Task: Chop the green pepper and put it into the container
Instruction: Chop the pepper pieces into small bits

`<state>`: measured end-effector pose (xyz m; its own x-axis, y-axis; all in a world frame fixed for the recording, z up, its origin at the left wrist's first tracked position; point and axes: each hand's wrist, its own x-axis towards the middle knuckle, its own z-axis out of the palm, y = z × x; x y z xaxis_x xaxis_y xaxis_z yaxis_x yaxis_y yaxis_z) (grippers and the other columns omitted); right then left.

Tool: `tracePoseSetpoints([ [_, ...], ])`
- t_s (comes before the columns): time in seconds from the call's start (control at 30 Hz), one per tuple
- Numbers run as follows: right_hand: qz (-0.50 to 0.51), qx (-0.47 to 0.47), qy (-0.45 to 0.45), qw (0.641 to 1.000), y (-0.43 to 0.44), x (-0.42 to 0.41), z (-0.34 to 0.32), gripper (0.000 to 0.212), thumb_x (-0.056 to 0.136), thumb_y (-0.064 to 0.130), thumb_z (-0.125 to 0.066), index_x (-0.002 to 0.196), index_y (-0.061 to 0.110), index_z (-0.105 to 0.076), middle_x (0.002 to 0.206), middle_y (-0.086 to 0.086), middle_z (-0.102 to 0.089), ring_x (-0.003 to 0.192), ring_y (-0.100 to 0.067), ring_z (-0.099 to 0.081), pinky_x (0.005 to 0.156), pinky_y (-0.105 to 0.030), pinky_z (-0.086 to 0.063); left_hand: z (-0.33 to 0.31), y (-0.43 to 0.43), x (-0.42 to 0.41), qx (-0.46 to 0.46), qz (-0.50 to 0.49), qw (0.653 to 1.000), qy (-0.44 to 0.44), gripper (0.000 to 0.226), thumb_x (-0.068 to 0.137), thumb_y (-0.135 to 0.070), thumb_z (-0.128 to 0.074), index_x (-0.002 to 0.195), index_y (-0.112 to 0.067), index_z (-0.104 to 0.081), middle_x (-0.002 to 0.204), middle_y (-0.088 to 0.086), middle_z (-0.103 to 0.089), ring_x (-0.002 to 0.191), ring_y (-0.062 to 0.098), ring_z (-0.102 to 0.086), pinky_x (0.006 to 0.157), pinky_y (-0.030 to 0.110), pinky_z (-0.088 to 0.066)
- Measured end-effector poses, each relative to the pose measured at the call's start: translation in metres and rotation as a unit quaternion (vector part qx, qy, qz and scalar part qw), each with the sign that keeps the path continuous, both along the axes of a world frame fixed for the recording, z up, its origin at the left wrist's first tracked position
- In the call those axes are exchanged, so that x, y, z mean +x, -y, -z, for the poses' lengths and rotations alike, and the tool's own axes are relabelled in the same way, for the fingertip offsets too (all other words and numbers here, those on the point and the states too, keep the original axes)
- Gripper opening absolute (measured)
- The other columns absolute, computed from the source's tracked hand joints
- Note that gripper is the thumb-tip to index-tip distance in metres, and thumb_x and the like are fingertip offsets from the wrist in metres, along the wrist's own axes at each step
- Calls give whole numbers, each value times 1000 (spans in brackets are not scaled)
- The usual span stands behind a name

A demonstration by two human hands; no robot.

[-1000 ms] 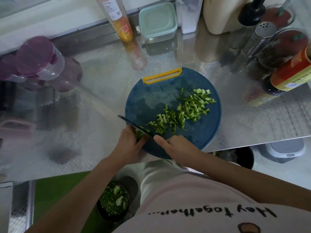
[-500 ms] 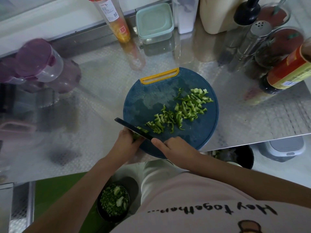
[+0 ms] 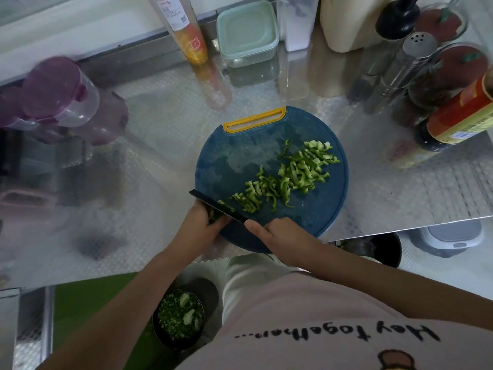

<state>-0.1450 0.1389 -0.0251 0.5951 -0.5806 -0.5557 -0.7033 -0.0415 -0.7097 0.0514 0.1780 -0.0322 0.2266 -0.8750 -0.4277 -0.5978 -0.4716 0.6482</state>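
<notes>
Little has changed: the right hand [image 3: 269, 233] grips the knife [image 3: 213, 206], still slicing the last pepper stub [image 3: 213, 216] pinched under the left hand [image 3: 198, 222]; strips [image 3: 288, 177] lie beyond. Chopping looks nearly done.

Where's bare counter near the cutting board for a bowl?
Bare steel lies left of the cutting board, towards the purple jug, and right of it, in front of the sauce bottle. The back edge is crowded with the mint box, bottles and shakers.

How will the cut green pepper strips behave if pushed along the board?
The green pepper strips are thin, separate and curled, so they would probably scatter, not move together. The cutting board looks wet in patches, so some may stick.
</notes>
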Motion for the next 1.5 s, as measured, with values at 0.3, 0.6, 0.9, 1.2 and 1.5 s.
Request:
tracePoseSetpoints([
  [0.3, 8, 14, -10, 1000, 1, 4, 1, 68, 95, 59, -26, 48, 11, -35, 49, -4, -38, 48, -16, -39, 69, -41, -45, -9, 2, -6, 20, -61, 997, 39, 55, 78, -29, -74, 121, -10, -46, 113, 3, -62, 99, 19, -59, 77, 25, -45],
  [0.6, 10, 77, -37, 996, 18, 21, -17, 41, 103, 40, -24, 88, 24, -57, 59, -5, -35, 58, -23, -44, 56, -33, -38, -13, 1, -7, 21, -45, 998, 28, 56, 78, -32, -73, 122, -12, -44, 114, 0, -62, 102, 19, -60, 83, 31, -49],
  [0.9, 86, 132, 3, 988, 17, 43, -3, 51, 98, 53, -31, 74, 14, -54, 57, -4, -41, 44, -17, -42, 44, -28, -34, -20, -3, -11, 20, -46, 998, 46, 44, 80, -28, -72, 115, -15, -49, 100, -8, -57, 90, 12, -57, 69, 15, -42],
  [1.2, 31, 60, 20, 998, 10, 6, -9, 70, 91, 64, -17, 60, 12, -52, 53, -6, -40, 50, -18, -43, 69, -38, -47, -17, 0, -9, 24, -69, 994, 84, 45, 70, -30, -80, 103, -15, -54, 86, -9, -57, 77, 9, -55, 60, 15, -41],
  [1.5, -3, -20, 29, 999, -7, 2, -9, 68, 95, 58, -27, 49, 9, -33, 47, -4, -35, 46, -13, -35, 55, -31, -32, 0, -2, 5, 53, -51, 992, 107, 43, 72, -44, -74, 94, -10, -62, 80, 1, -67, 67, 9, -58, 47, 10, -38],
])
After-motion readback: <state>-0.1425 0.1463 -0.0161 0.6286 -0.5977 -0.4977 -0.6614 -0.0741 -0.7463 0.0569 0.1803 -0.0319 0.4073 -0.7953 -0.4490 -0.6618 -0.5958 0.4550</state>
